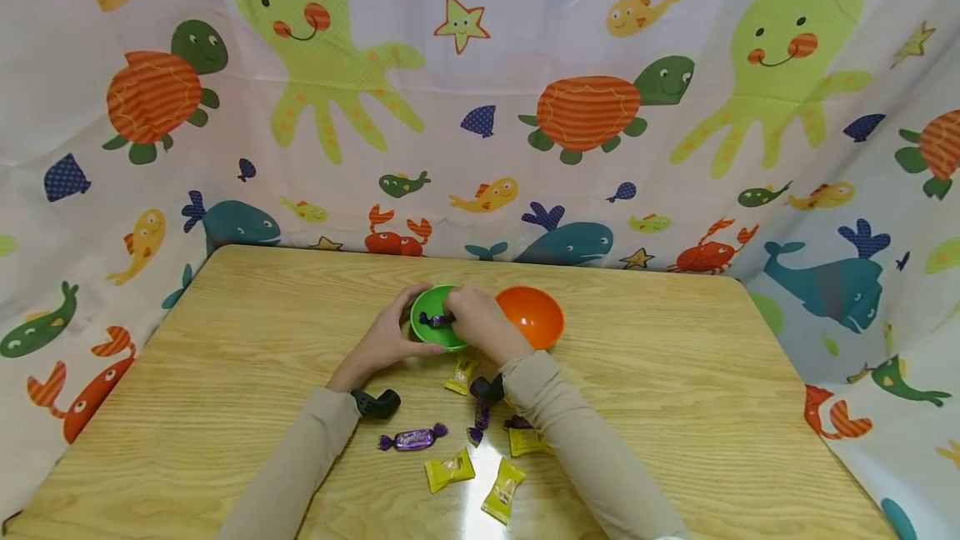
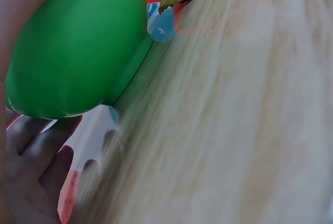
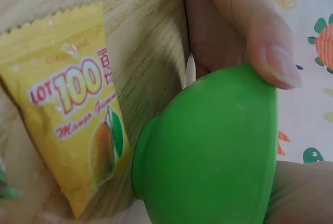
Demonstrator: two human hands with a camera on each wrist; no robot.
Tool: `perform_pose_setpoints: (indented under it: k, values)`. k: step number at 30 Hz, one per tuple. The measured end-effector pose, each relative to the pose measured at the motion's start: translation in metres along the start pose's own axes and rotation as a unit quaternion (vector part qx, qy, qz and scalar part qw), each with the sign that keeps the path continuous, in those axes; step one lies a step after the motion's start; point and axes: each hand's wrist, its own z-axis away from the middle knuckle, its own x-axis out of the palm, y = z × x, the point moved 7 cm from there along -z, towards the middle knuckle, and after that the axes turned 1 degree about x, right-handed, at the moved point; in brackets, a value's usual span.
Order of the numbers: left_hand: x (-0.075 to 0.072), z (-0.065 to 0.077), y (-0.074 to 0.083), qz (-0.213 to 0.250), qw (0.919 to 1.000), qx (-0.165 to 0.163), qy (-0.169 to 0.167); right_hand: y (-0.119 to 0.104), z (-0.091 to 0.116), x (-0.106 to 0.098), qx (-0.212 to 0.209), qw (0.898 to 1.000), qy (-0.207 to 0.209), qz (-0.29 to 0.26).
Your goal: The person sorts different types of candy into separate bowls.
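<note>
Left hand (image 1: 387, 337): grip is clasping green bowl (image 1: 431, 303). Right hand (image 1: 482, 319): partly covering purple candy (image 1: 435, 321) inside; whether grip is pinching, cannot tell.

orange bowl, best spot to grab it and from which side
I'd pinch the orange bowl at its right rim, coming from above and the right. It sits upright, its round mouth facing up, so that rim is exposed on both faces; the right hand and green bowl crowd its left.

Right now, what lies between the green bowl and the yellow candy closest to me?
One yellow candy, then a purple candy, as the head view shows.
</note>
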Motion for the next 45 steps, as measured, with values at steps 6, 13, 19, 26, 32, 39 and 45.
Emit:
perform_pose_setpoints:
  k: [6,13,19,26,32,39,45]
  values:
    - [0.0,0.0,0.0,0.008,0.9999,0.006,-0.003,-0.001,0.005,-0.005,-0.003,1.0,-0.002,-0.014]
    - [-0.001,0.002,-0.003,0.009,0.9999,-0.006,0.0,-0.01,0.025,-0.031,-0.027,0.995,0.021,-0.089]
    - [0.001,0.001,-0.004,0.002,0.9999,-0.011,-0.005,-0.023,0.051,-0.05,-0.06,0.983,0.047,-0.169]
    - [0.002,0.001,-0.003,-0.013,0.9999,-0.001,-0.006,-0.042,0.085,-0.051,-0.107,0.964,0.067,-0.233]
    - [0.002,0.0,-0.001,-0.011,0.9999,-0.002,-0.005,-0.055,0.103,-0.026,-0.131,0.958,0.037,-0.253]
    - [0.001,0.0,0.0,-0.033,0.9993,-0.014,-0.003,-0.067,0.107,0.008,-0.149,0.96,-0.02,-0.237]
    - [0.001,0.004,0.026,-0.041,0.9987,-0.03,-0.012,-0.071,0.108,0.021,-0.14,0.959,-0.061,-0.238]
